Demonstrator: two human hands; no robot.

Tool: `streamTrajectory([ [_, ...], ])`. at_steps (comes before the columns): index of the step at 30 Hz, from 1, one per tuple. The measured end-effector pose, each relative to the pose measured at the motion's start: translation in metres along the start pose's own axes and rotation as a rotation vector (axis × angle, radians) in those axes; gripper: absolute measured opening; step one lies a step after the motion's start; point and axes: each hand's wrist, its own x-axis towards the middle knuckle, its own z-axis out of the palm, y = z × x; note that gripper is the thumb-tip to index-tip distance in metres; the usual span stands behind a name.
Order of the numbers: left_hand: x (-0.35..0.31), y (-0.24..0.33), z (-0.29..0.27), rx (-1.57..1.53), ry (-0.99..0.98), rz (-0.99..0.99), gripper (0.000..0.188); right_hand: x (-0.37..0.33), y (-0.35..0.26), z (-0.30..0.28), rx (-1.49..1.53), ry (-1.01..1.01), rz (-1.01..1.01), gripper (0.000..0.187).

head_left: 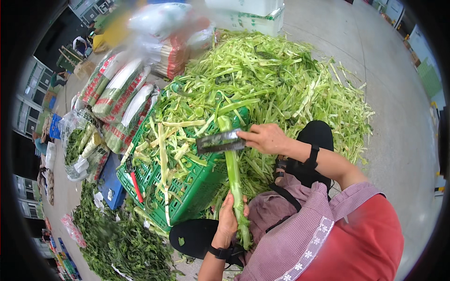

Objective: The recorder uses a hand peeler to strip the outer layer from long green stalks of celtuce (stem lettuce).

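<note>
My left hand is wrapped round the lower part of a long pale-green celtuce stem, which slants up and away from my lap. In my right hand, closed round one end, is a flat rectangular peeling blade. The blade lies across the upper part of the stem. Long green peelings hang around the stem's far end. Just beyond the stem is a tilted green plastic crate strewn with peelings. A red-handled tool rests at the crate's left side; its exact kind cannot be made out.
A large heap of light-green peelings spreads ahead and to the right. Dark leaves cover the floor at the left. Packed bags of stems, an open clear bag and white foam boxes stand farther off. Other people are at the far left.
</note>
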Motion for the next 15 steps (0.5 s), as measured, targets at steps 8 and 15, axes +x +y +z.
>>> streamTrajectory([
  [8, 0.003, 0.006, 0.005, -0.099, 0.116, 0.020, 0.039, -0.023, -0.012, -0.002, 0.055, 0.134, -0.164, 0.041],
  [15, 0.001, 0.001, 0.003, -0.174, 0.057, 0.004, 0.042, 0.001, 0.036, 0.018, -0.089, 0.183, -0.003, 0.040],
])
